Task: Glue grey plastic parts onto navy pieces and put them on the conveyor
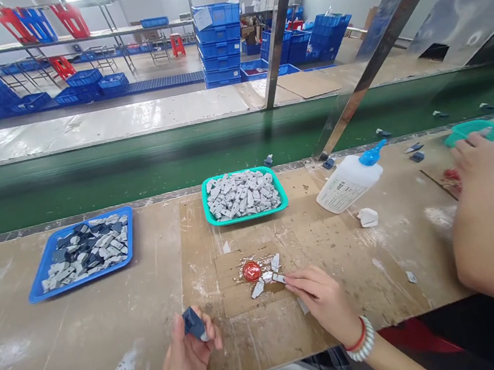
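At the lower centre of the frame, just left of the middle, your left hand (185, 348) curls round a dark block (193, 323), fingers closed on it. To the right, your right hand (322, 298) pinches the end of a grey piece (278, 278) at a wet patch on the card (234, 307); whether the piece is lifted, you cannot tell. Other loose pieces and a red disc (252, 271) lie there. Above, on the desk (161, 264), is a green tray (283, 195) of grey pieces; a blue tray (86, 280) sits left, a bottle (348, 183) right. The step in hand seems to be taking up a wetted piece; the next move calls for a light, steady pinch, with the block held still.
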The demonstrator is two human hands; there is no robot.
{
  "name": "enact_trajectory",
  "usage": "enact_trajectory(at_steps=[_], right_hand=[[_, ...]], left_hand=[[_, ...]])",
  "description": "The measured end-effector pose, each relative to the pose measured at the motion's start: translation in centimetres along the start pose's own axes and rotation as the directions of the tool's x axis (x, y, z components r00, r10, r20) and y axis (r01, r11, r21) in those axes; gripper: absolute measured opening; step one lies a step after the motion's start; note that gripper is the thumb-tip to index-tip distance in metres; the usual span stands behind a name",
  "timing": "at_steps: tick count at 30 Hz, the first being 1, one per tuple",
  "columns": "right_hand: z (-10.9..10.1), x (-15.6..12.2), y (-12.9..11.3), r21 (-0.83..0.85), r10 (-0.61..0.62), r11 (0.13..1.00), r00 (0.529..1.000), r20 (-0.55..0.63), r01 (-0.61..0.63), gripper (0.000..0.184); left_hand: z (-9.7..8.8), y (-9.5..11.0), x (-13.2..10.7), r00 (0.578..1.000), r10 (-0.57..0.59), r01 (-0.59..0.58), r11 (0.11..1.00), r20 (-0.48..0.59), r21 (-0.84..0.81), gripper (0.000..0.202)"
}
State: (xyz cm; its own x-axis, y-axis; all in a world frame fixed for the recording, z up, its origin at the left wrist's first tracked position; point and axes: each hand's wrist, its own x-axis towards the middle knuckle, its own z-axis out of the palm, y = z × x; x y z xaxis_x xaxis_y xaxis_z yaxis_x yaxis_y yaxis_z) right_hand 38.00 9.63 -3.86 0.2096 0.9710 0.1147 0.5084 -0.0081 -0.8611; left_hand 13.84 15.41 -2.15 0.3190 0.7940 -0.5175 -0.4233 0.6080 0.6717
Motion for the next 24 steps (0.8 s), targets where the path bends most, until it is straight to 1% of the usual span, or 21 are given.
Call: enact_trajectory(at_steps=[3,4,6,7,8,10,11,12,13,14,15,17,19,21,24], right_hand=[[-0.1,-0.1,-0.1,0.015,0.011,1.0,1.0,-0.01,-0.011,0.017],[-0.3,0.0,-0.2,0.054,0.04,0.998,0.999,-0.028,-0.038,0.015],[-0.8,0.2,-0.6,0.187,0.147,0.973,0.988,-0.04,-0.137,0.012],[-1.0,0.4,-0.8,0.278,0.217,0.939,0.976,-0.022,-0.203,0.011],[-1.3,0.6,-1.0,0.373,0.286,0.888,0.958,0.011,-0.269,0.012],[-1.7,1.2,-1.7,0.542,0.383,0.755,0.919,0.094,-0.37,0.019],[-1.9,1.5,-2.2,0.603,0.403,0.694,0.906,0.126,-0.393,0.023],[-2.1,1.8,-2.8,0.645,0.409,0.652,0.901,0.143,-0.398,0.025],[-2.2,2.1,-3.4,0.667,0.395,0.634,0.905,0.155,-0.391,0.026],[-2.3,2.2,-4.2,0.674,0.365,0.64,0.918,0.157,-0.369,0.024],[-2.4,2.3,-5.0,0.664,0.321,0.668,0.935,0.151,-0.337,0.02],[-2.5,2.3,-6.6,0.6,0.211,0.766,0.972,0.106,-0.231,0.011],[-2.5,2.1,-7.9,0.489,0.096,0.865,0.994,0.054,-0.11,0.008],[-2.3,1.9,-8.7,0.377,0.009,0.926,1.0,0.019,-0.015,0.009],[-1.9,1.9,-9.0,0.282,-0.075,0.957,0.997,0.008,0.07,0.011]], left_hand=[[0.7,-0.6,-0.3,0.999,-0.017,0.018,1.0,0.044,-0.005,0.029],[0.9,-0.6,-0.3,0.998,-0.014,0.013,1.0,0.061,0.023,0.027],[1.5,-0.6,-0.1,0.995,-0.001,-0.013,0.99,0.099,0.141,0.024],[2.0,-0.5,0.0,0.992,0.007,-0.036,0.973,0.128,0.227,0.025],[2.5,-0.3,0.2,0.986,0.018,-0.07,0.943,0.163,0.324,0.027],[3.8,0.2,0.5,0.97,0.048,-0.166,0.85,0.24,0.5,0.029],[4.6,0.5,0.6,0.958,0.068,-0.219,0.797,0.278,0.563,0.027],[5.5,0.7,0.6,0.945,0.095,-0.275,0.748,0.313,0.604,0.025],[6.3,1.0,0.5,0.931,0.118,-0.322,0.708,0.345,0.629,0.023],[7.0,1.2,0.4,0.918,0.128,-0.358,0.675,0.376,0.645,0.021],[7.7,1.3,0.2,0.904,0.139,-0.391,0.649,0.404,0.653,0.021],[8.6,1.3,-0.1,0.879,0.173,-0.448,0.617,0.444,0.647,0.02],[8.9,1.2,-0.3,0.86,0.225,-0.492,0.604,0.457,0.627,0.019],[9.0,1.0,-0.4,0.848,0.274,-0.519,0.602,0.454,0.607,0.02],[8.8,0.8,-0.6,0.841,0.298,-0.533,0.598,0.452,0.599,0.02]])
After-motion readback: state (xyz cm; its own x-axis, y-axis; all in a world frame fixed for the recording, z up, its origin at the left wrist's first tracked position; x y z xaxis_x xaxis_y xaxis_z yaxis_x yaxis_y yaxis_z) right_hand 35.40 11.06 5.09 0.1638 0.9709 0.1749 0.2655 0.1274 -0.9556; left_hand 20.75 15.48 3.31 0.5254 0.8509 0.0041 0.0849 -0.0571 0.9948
